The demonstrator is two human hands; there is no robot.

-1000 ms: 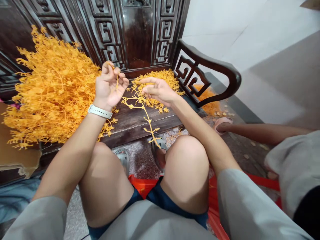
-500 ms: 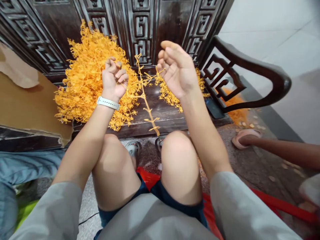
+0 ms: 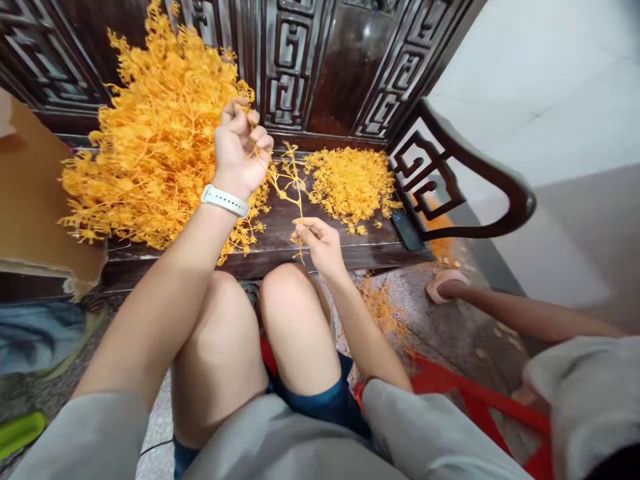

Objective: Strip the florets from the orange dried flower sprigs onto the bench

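Right hand [image 3: 324,247] has lowered; both hands [image 3: 239,152] pinch one stem [image 3: 301,200], cardboard [image 3: 43,200] at far left.

The one view looks from the wearer's head, forward and steeply down over the knees [image 3: 295,313]; left hand [image 3: 241,150] and right hand [image 3: 324,248] sit close, mid-frame, the bench [image 3: 280,233] just beyond, the wall [image 3: 560,93] upper right.

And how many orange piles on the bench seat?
2: a large pile, mostly left of the left hand, and a small pile near the armrest, on the right. Any behind the large one would be hidden.
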